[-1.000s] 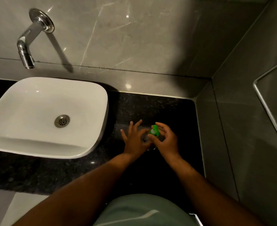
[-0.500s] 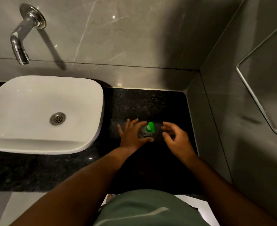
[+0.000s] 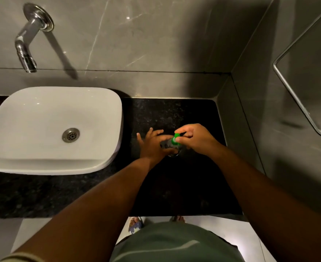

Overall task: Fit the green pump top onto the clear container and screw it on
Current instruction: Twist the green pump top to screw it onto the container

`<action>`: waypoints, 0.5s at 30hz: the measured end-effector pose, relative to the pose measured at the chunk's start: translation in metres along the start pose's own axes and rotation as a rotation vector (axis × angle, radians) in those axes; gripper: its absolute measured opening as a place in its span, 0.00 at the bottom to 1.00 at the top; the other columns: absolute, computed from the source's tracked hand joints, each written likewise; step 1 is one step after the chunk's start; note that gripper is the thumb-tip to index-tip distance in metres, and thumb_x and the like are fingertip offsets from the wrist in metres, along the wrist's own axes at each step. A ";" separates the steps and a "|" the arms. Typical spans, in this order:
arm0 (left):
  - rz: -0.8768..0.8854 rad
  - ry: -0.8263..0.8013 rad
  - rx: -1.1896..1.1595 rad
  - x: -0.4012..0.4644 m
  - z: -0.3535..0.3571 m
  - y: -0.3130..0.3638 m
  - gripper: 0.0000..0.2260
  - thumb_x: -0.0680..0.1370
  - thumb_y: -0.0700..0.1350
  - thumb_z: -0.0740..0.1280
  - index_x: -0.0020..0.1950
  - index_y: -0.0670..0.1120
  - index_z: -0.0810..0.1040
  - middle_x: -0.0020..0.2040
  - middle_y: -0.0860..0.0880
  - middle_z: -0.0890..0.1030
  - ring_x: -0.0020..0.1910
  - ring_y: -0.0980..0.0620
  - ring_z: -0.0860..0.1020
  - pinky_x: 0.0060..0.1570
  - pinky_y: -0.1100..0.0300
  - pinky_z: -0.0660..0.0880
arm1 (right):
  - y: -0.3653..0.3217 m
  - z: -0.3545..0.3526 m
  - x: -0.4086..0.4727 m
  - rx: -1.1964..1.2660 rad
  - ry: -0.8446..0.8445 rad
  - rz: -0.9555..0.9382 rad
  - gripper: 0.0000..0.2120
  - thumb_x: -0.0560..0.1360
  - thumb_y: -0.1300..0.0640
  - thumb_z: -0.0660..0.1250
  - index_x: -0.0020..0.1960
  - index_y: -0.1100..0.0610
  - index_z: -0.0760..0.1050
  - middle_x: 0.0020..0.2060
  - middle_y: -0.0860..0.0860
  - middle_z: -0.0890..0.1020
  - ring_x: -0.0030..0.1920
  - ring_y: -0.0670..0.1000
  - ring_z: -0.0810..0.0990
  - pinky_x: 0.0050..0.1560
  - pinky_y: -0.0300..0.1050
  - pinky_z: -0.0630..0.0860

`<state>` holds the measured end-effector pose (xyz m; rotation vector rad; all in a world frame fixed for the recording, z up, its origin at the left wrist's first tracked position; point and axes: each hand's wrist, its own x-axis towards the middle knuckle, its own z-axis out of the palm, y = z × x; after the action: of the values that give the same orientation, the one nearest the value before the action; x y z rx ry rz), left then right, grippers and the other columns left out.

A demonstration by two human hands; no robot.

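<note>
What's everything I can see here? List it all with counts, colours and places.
Pump top: one, green, on the container, between both hands.
Container: one, clear, on the counter right of the basin.
Basin: one, white, left on the counter.
Drain: one, metal, in the basin.
Tap: one, chrome, on the wall above the basin.
Counter: one, black speckled.
Wall: grey, veined.
Feet: two, on the pale floor below.
Left hand: one, steadying the container.
Right hand: one, its fingers on the pump top.

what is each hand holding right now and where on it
The right hand pinches the green pump top from the side. The left hand grips the clear container around its body.
</note>
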<state>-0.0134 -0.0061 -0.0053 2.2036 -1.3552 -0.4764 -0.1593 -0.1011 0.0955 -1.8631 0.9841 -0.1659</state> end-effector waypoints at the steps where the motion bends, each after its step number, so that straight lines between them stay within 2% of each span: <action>1: -0.003 0.014 -0.016 -0.001 0.001 0.000 0.29 0.56 0.75 0.62 0.57 0.72 0.71 0.67 0.55 0.72 0.74 0.48 0.55 0.65 0.36 0.34 | 0.000 0.001 -0.001 0.012 0.005 0.011 0.14 0.69 0.58 0.74 0.54 0.57 0.81 0.41 0.55 0.85 0.35 0.45 0.82 0.34 0.35 0.75; 5: -0.009 0.051 -0.018 -0.004 0.003 0.001 0.29 0.58 0.76 0.61 0.57 0.72 0.71 0.65 0.55 0.74 0.73 0.48 0.57 0.65 0.36 0.33 | -0.003 0.003 -0.006 0.083 0.059 0.047 0.12 0.68 0.59 0.75 0.51 0.58 0.82 0.41 0.58 0.85 0.39 0.52 0.83 0.36 0.39 0.77; 7: -0.015 0.066 -0.012 -0.005 0.003 0.003 0.28 0.58 0.75 0.61 0.57 0.71 0.72 0.64 0.55 0.75 0.73 0.47 0.58 0.65 0.36 0.34 | -0.005 0.005 -0.008 0.119 0.079 0.069 0.11 0.69 0.60 0.74 0.51 0.59 0.82 0.41 0.59 0.85 0.38 0.52 0.83 0.36 0.39 0.76; 12: -0.033 0.068 -0.018 -0.007 0.003 0.005 0.26 0.59 0.74 0.62 0.55 0.70 0.74 0.64 0.55 0.75 0.73 0.48 0.58 0.66 0.37 0.34 | -0.008 0.015 -0.015 0.180 0.162 0.158 0.08 0.71 0.59 0.72 0.49 0.59 0.81 0.37 0.58 0.84 0.27 0.46 0.79 0.25 0.33 0.74; 15: -0.050 0.060 -0.008 -0.008 0.004 0.007 0.25 0.61 0.73 0.64 0.55 0.70 0.74 0.64 0.56 0.74 0.73 0.49 0.57 0.65 0.38 0.32 | -0.011 0.020 -0.017 0.217 0.201 0.185 0.06 0.71 0.60 0.72 0.48 0.58 0.80 0.37 0.58 0.83 0.27 0.47 0.78 0.23 0.32 0.72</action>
<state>-0.0236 -0.0022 -0.0041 2.2317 -1.2679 -0.4300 -0.1544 -0.0736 0.0996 -1.5704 1.2208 -0.3401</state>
